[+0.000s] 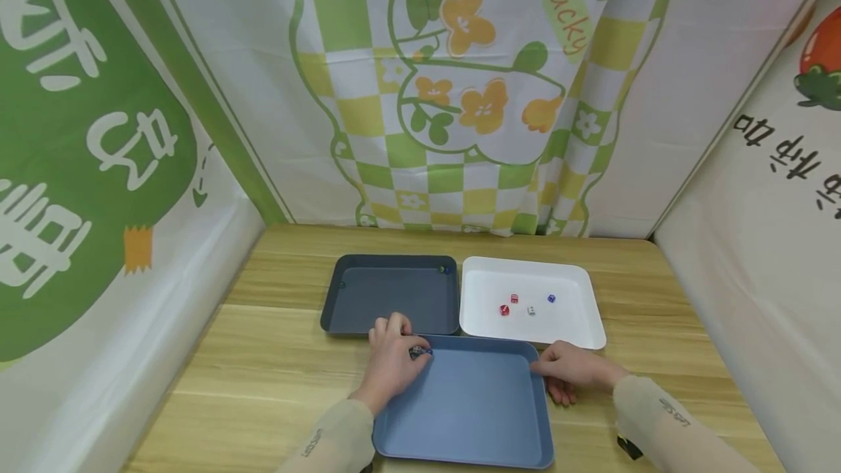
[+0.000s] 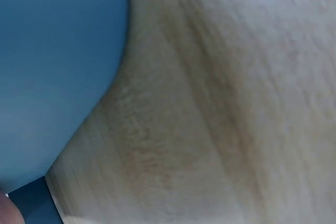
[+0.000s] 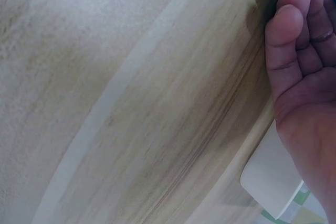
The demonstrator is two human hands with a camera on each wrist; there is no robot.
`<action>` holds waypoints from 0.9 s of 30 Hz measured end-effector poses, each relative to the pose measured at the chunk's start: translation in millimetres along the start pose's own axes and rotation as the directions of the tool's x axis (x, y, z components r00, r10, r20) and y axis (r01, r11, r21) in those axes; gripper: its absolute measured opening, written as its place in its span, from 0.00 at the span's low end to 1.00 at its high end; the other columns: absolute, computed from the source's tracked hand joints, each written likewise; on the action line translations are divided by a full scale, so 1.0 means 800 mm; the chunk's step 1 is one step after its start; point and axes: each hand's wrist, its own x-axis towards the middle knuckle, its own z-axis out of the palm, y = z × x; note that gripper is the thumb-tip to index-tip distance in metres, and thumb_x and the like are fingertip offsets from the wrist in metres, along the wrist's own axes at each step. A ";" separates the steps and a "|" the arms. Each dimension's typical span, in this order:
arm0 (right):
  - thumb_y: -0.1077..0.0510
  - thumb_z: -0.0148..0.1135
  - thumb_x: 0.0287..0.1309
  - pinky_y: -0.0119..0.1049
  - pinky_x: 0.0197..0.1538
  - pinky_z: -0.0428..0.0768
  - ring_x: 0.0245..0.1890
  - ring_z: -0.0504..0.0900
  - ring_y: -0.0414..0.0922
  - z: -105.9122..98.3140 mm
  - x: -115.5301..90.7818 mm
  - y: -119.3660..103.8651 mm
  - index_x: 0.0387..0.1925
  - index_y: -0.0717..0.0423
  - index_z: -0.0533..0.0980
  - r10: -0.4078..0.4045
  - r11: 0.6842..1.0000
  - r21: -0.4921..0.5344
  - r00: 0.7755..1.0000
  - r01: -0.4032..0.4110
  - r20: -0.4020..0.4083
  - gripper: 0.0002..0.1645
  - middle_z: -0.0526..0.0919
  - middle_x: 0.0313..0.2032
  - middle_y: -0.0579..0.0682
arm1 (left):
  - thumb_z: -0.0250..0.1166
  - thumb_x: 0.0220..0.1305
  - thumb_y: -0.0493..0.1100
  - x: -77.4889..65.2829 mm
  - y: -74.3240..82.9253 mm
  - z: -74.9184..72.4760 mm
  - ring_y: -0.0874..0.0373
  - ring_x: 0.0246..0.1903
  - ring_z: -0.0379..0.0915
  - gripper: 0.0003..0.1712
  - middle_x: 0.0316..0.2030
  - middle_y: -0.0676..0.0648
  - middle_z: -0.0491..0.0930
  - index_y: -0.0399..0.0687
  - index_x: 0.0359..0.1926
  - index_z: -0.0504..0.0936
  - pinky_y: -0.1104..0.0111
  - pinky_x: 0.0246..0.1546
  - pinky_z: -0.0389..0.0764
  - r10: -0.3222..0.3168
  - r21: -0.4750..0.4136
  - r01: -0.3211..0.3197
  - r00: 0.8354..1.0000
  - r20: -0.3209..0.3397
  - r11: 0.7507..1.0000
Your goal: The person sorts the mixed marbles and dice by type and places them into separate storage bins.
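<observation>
Where the left hand covers the blue tray, one corner is hidden.

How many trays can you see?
3: a dark grey rectangular tray at the back left, a white rectangular tray at the back right, and a blue rectangular tray in front.

From where I stand, the left hand partly hides a dark cluster at a corner of the blue tray, too small to identify, and how its fingers meet it I can't tell. The left wrist view shows just 1 fingertip, cut by the edge; the right hand is cropped in its own wrist view. Specks in the dark gray tray are too tiny to name. The right sleeve covers part of something black.
</observation>
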 end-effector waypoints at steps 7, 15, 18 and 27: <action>0.49 0.54 0.75 0.27 0.17 0.74 0.11 0.74 0.38 0.001 0.001 -0.001 0.21 0.70 0.79 -0.023 1.000 -0.006 1.000 0.023 -0.014 0.32 0.80 0.14 0.50 | 0.81 0.52 0.44 0.006 -0.004 -0.011 0.52 0.39 0.51 0.05 0.38 0.52 0.60 0.57 0.29 0.92 0.59 0.39 0.49 -0.011 -0.145 0.000 0.997 -0.071 0.989; 0.48 0.54 0.75 0.27 0.18 0.74 0.12 0.74 0.38 0.000 0.000 -0.001 0.22 0.69 0.79 -0.012 1.000 -0.002 1.000 0.012 -0.009 0.32 0.81 0.15 0.50 | 0.80 0.54 0.42 0.029 -0.021 -0.032 0.50 0.39 0.50 0.04 0.38 0.51 0.60 0.54 0.32 0.92 0.58 0.40 0.48 -0.015 -0.190 -0.011 0.991 -0.133 0.982; 0.48 0.54 0.75 0.27 0.18 0.74 0.12 0.74 0.38 0.000 0.000 0.000 0.22 0.69 0.79 -0.013 1.000 -0.004 1.000 0.013 -0.010 0.32 0.81 0.15 0.50 | 0.80 0.54 0.42 0.041 -0.031 -0.039 0.49 0.40 0.51 0.05 0.39 0.49 0.60 0.54 0.33 0.92 0.57 0.41 0.49 -0.020 -0.181 -0.008 0.989 -0.150 0.983; 0.49 0.54 0.76 0.27 0.18 0.73 0.12 0.74 0.38 0.001 -0.001 -0.002 0.23 0.69 0.79 0.002 1.000 0.004 1.000 -0.002 -0.011 0.31 0.81 0.15 0.50 | 0.79 0.57 0.44 0.070 -0.059 -0.046 0.46 0.43 0.54 0.05 0.42 0.47 0.64 0.54 0.35 0.92 0.52 0.45 0.53 -0.087 -0.146 0.070 0.990 -0.109 0.987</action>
